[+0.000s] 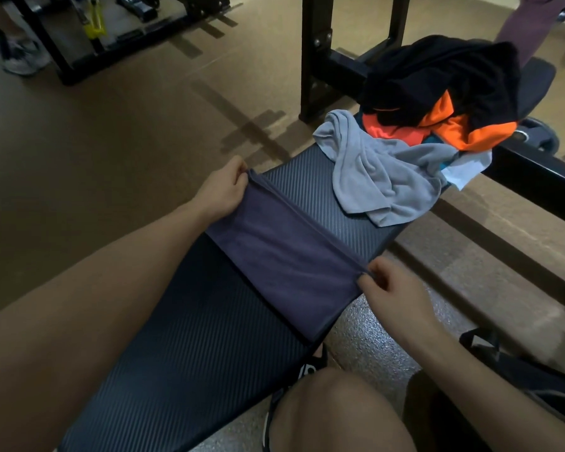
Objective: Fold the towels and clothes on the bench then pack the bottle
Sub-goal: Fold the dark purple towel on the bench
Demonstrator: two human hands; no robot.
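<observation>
Gym flooring surrounds the dark ribbed bench you straddle, with a folded purple towel laid flat across its middle. Your left hand pinches the towel's far left corner and your right hand pinches its right corner. Further right, a crumpled grey towel and black-and-orange clothes are heaped on the bench's far end.

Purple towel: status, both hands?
Left hand and right hand each pinch a purple towel corner. Towel half folded across bench. Unfolded pile waits beyond.
</observation>
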